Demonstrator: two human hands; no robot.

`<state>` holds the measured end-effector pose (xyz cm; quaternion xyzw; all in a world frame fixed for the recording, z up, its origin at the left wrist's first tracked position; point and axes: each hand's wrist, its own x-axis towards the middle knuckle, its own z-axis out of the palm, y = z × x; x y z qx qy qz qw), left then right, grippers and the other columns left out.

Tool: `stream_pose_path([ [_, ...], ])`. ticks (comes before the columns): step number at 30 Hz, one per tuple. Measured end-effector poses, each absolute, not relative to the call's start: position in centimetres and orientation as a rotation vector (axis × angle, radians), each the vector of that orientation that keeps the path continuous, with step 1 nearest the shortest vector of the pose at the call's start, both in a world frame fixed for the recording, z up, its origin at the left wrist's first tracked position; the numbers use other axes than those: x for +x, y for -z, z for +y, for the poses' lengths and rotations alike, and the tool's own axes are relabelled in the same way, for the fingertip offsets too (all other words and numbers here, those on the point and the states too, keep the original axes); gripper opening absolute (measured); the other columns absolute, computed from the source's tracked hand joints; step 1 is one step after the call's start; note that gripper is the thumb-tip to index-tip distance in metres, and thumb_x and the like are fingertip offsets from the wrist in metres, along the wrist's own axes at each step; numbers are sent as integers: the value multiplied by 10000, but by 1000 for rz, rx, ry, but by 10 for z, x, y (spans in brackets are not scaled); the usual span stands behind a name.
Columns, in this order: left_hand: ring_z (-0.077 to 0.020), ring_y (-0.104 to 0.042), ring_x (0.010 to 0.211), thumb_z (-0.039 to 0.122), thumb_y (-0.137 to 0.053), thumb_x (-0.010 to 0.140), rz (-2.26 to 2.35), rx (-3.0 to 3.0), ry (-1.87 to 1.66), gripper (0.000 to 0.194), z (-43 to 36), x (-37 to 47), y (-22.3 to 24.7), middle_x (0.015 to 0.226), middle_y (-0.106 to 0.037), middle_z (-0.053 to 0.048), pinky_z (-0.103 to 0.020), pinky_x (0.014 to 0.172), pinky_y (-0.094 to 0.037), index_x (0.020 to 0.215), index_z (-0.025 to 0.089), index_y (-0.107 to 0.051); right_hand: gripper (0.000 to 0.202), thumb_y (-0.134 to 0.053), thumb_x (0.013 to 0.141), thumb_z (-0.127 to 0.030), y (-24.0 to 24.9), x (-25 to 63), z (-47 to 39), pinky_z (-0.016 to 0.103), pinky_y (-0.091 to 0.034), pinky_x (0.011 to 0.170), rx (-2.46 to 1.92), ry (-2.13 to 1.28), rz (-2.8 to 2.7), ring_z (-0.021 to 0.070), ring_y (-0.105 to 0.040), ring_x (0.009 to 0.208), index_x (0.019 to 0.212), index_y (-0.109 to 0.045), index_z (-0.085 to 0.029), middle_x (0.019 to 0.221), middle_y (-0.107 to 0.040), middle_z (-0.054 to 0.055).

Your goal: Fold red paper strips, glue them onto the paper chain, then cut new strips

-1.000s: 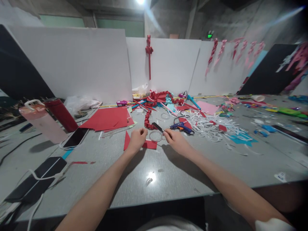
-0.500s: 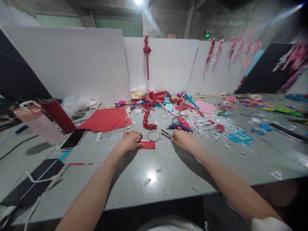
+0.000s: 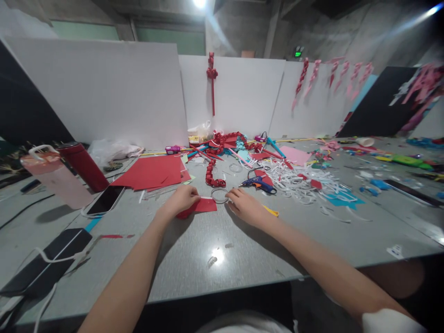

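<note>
"What has your left hand (image 3: 180, 200) got?"

"A piece of red paper (image 3: 207, 205). My thumb and fingers are pinched together on its left end, and the rest reaches out to the right, low over the worktop (image 3: 187, 259). I cannot tell whether all of it lies flat."

"And your right hand (image 3: 247, 206)?"

"Palm down, fingers loosely curled and partly apart. Their tips come to the right edge of a thin round ring (image 3: 219, 203); whether they grip it or only touch it, I cannot tell. The ring lies just beyond the right end of my paper."

"What's that by your wrist?"

"A yellow piece (image 3: 271, 211), partly hidden by my right arm."

"And farther off?"

"A red paper chain (image 3: 210, 178) lies bent on the worktop beyond the ring. To its right is a blue glue gun (image 3: 264, 185), then a tangle of white strips (image 3: 298, 180). Beyond my left hand, large red sheets (image 3: 152, 171) overlap in a pile."
</note>
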<state>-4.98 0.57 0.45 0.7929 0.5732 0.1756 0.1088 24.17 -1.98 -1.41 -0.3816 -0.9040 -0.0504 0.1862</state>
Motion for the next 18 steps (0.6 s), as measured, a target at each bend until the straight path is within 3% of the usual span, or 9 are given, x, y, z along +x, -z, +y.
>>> stream_pose_path([
  [5, -255, -706, 782, 299, -571, 937, 1900, 2288, -937, 248, 4, -49, -10, 843, -778, -132, -309, 693, -442, 855, 180, -773, 227, -559, 1015, -179, 22, 240, -17, 424, -509, 998, -977, -120, -2442, 262, -599, 1161, 1228, -635, -200, 1217, -654, 126],
  [9, -203, -702, 790, 379, -579, 961, 1524, 2095, -1355, 268, -3, -26, -12, 883, -793, -66, -277, 746, -488, 889, 191, -756, 322, -636, 987, -311, 26, 235, -12, 399, -560, 909, -1000, -555, -2076, 227, -657, 1076, 1292, -580, -226, 1249, -670, 111],
  [13, -181, -688, 732, 464, -616, 946, 1227, 1948, -1345, 324, -11, -3, -9, 805, -777, -44, -254, 679, -497, 848, 181, -742, 529, -751, 882, -491, 25, 231, -7, 373, -602, 793, -947, -975, -1615, 219, -703, 1000, 1290, -507, -258, 1224, -710, 87],
  [18, -166, -668, 696, 492, -670, 905, 1144, 1912, -1210, 338, -16, 7, -4, 796, -768, -42, -246, 651, -487, 842, 173, -763, 439, -805, 820, -512, 15, 236, -4, 341, -589, 766, -897, -1038, -1487, 218, -719, 909, 1112, -627, -238, 1042, -768, 49],
])
